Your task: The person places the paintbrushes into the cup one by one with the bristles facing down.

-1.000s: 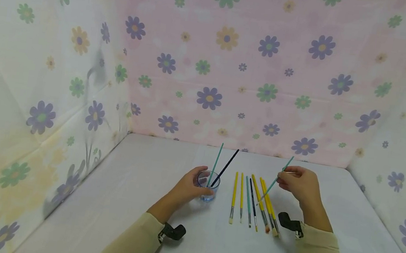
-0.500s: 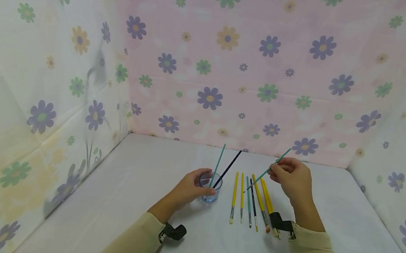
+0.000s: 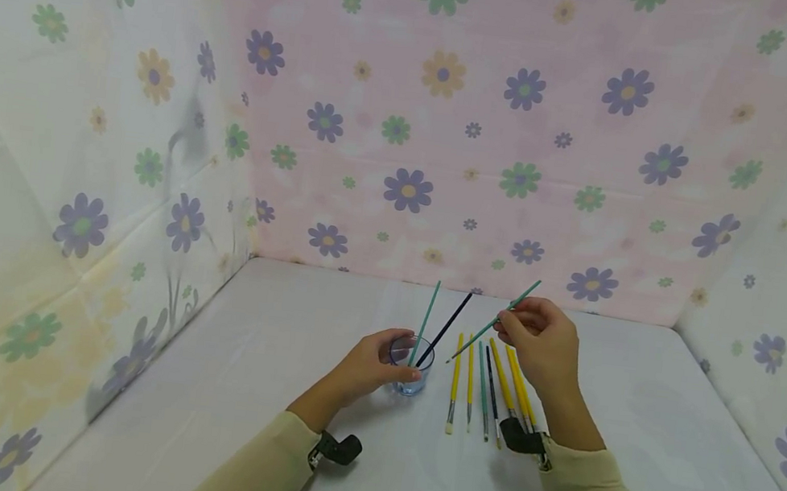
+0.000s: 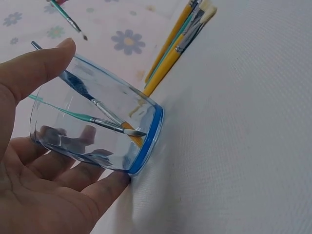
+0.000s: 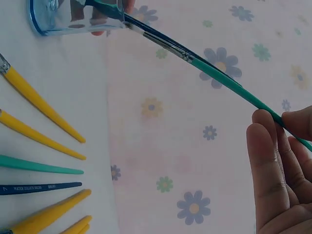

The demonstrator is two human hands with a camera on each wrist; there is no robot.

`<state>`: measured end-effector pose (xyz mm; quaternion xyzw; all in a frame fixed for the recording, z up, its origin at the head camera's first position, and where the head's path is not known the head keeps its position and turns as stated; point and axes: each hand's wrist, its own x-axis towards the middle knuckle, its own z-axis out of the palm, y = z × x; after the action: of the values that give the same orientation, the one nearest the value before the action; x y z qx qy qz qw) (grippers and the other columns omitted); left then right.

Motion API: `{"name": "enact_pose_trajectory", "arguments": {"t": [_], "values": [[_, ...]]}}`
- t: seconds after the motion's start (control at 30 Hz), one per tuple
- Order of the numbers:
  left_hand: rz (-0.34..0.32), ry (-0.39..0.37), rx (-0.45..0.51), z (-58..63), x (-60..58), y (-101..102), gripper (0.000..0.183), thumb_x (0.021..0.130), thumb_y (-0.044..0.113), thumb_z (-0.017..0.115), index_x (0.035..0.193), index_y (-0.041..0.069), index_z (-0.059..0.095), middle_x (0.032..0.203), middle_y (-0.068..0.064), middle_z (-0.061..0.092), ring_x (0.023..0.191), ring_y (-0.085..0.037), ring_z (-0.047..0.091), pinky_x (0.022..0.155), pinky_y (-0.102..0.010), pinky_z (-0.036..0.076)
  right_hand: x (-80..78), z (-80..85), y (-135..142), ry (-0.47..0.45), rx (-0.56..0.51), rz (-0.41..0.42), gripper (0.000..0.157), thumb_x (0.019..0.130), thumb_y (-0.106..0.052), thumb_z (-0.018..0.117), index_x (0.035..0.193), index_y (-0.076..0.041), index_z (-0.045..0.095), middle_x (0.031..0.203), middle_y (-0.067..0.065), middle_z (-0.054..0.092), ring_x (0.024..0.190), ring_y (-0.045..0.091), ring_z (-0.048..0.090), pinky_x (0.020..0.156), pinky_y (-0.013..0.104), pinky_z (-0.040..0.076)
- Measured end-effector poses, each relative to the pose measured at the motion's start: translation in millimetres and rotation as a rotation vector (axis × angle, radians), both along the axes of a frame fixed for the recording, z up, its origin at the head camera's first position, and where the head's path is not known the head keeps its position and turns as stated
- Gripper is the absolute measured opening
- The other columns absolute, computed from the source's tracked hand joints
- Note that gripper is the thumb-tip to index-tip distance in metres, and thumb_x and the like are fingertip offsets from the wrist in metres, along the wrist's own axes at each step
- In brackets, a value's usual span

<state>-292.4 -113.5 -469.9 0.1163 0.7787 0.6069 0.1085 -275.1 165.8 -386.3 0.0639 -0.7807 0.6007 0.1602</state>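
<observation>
My left hand (image 3: 368, 368) grips a clear cup (image 3: 411, 386) with a blue base, thumb on the near side and fingers around the far side. Inside, a teal paintbrush (image 3: 427, 314) and a dark blue paintbrush (image 3: 451, 321) lean bristles down, as the left wrist view shows. My right hand (image 3: 543, 350) pinches another teal paintbrush (image 3: 481, 334) between thumb and fingers. This brush slants with its bristles down and left, a short way right of the cup in the head view. In the right wrist view its tip overlaps the cup's rim.
Right of the cup lies a row of paintbrushes, bristles toward me: yellow paintbrushes (image 3: 456, 374), a teal one (image 3: 484, 385), a dark blue one (image 3: 493, 382) and several thicker yellow ones (image 3: 503, 375). Flowered cloth walls (image 3: 411, 150) enclose the white tabletop (image 3: 267, 328).
My right hand has moved left over the row of brushes, bringing the pinched teal paintbrush closer to the cup. The left hand and cup have shifted only slightly right.
</observation>
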Motion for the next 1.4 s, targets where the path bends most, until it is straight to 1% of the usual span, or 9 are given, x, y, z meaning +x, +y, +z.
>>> {"name": "enact_pose_trajectory", "arguments": {"t": [0.1, 0.3, 0.57, 0.67, 0.87, 1.07, 1.17, 1.27, 1.4], "values": [[-0.002, 0.001, -0.001, 0.7, 0.4, 0, 0.075, 0.082, 0.029, 0.09, 0.147, 0.023, 0.054, 0.149, 0.002, 0.059, 0.143, -0.027, 0.052, 0.116, -0.05, 0.043, 1.5, -0.3, -5, 0.01, 0.001, 0.013, 0.033, 0.097, -0.024, 0.075, 0.117, -0.001, 0.062, 0.106, 0.019, 0.074, 0.085, 0.013, 0.077, 0.076, 0.025, 0.063], [-0.008, 0.007, -0.001, 0.6, 0.2, -1, 0.078, 0.081, 0.032, 0.09, 0.149, 0.021, 0.053, 0.15, 0.001, 0.058, 0.143, -0.027, 0.052, 0.117, -0.05, 0.042, 4.5, -2.0, -19, 0.002, 0.038, 0.029, 0.027, 0.098, -0.021, 0.073, 0.117, -0.006, 0.062, 0.105, 0.014, 0.076, 0.091, 0.025, 0.077, 0.075, 0.026, 0.063], [-0.012, 0.016, -0.016, 3.2, 2.2, -1, 0.08, 0.081, 0.037, 0.09, 0.15, 0.021, 0.052, 0.151, 0.0, 0.058, 0.143, -0.027, 0.052, 0.116, -0.05, 0.043, 3.8, -9.6, -32, -0.032, 0.059, 0.07, 0.031, 0.097, -0.021, 0.074, 0.12, -0.003, 0.062, 0.105, 0.012, 0.077, 0.094, 0.024, 0.077, 0.078, 0.026, 0.063], [-0.009, 0.015, -0.015, 4.5, 3.2, -1, 0.079, 0.081, 0.036, 0.089, 0.15, 0.021, 0.052, 0.151, 0.0, 0.058, 0.143, -0.027, 0.053, 0.116, -0.049, 0.043, 3.2, -10.6, -32, 0.002, 0.072, 0.061, 0.028, 0.097, -0.023, 0.074, 0.117, -0.006, 0.063, 0.103, 0.011, 0.076, 0.092, 0.025, 0.077, 0.077, 0.025, 0.063], [-0.01, 0.011, -0.01, 8.5, 5.1, 0, 0.076, 0.084, 0.029, 0.088, 0.15, 0.018, 0.051, 0.15, -0.001, 0.058, 0.143, -0.027, 0.052, 0.117, -0.05, 0.042, 5.4, -6.2, -29, 0.122, 0.076, 0.022, 0.025, 0.098, -0.026, 0.073, 0.113, -0.007, 0.064, 0.099, 0.009, 0.076, 0.088, 0.028, 0.077, 0.074, 0.023, 0.063], [-0.012, 0.007, -0.004, 9.2, 5.4, 0, 0.073, 0.084, 0.028, 0.088, 0.148, 0.022, 0.053, 0.15, 0.0, 0.058, 0.143, -0.027, 0.053, 0.117, -0.05, 0.043, 6.0, -4.4, -30, 0.175, 0.021, 0.012, 0.021, 0.098, -0.025, 0.073, 0.109, -0.009, 0.065, 0.097, 0.008, 0.075, 0.084, 0.019, 0.076, 0.074, 0.023, 0.063], [-0.012, 0.013, -0.004, 8.3, 4.4, 0, 0.073, 0.084, 0.03, 0.088, 0.148, 0.022, 0.054, 0.15, 0.0, 0.059, 0.142, -0.027, 0.053, 0.117, -0.05, 0.042, 5.6, -6.3, -31, 0.177, 0.021, 0.031, 0.02, 0.098, -0.025, 0.074, 0.108, -0.009, 0.065, 0.095, 0.008, 0.075, 0.083, 0.017, 0.076, 0.074, 0.024, 0.063], [-0.013, 0.013, -0.003, 7.6, 3.8, -1, 0.073, 0.083, 0.031, 0.088, 0.147, 0.023, 0.054, 0.15, 0.0, 0.059, 0.142, -0.027, 0.053, 0.117, -0.051, 0.042, 4.6, -10.2, -34, 0.158, 0.066, 0.046, 0.02, 0.097, -0.025, 0.074, 0.107, -0.01, 0.065, 0.095, 0.006, 0.076, 0.082, 0.017, 0.076, 0.074, 0.024, 0.063], [-0.017, 0.014, -0.002, 7.2, 3.6, -1, 0.074, 0.083, 0.032, 0.089, 0.147, 0.023, 0.054, 0.149, 0.001, 0.059, 0.142, -0.026, 0.054, 0.117, -0.05, 0.043, 3.6, -15.8, -39, 0.115, 0.103, 0.065, 0.021, 0.098, -0.026, 0.074, 0.109, -0.011, 0.065, 0.096, 0.005, 0.076, 0.086, 0.027, 0.077, 0.074, 0.023, 0.062]]}}
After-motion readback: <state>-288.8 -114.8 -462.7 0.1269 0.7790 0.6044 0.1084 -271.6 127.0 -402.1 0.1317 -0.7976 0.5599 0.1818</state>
